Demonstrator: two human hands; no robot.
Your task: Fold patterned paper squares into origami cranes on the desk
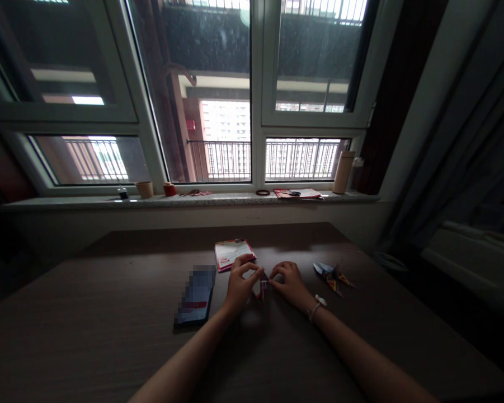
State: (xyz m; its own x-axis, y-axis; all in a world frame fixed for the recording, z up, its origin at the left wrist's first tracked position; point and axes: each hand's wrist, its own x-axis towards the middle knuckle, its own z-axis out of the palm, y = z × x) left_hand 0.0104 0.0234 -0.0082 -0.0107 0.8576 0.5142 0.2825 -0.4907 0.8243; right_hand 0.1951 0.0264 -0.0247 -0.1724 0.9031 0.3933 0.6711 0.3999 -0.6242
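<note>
1. The left hand [238, 286] and the right hand [291, 284] meet over the middle of the dark wooden bench [88, 336]; between them sits a small folded paper piece [261, 287], patterned in red and dark colours.
2. The fingers of both hands are pinched on that piece, left on its left edge, right on its right; it stands low over the bench top.
3. Just beside the left hand lies a phone [196, 296]; behind the hands lies a pack of paper sheets [233, 253]; a finished folded paper figure [333, 276] rests to the right, apart.
4. Risk, as I judge it: the light is dim and the piece small, so a crease could land off-line; an uneven pull from the two pinches might tear the paper or undo a fold.
</note>
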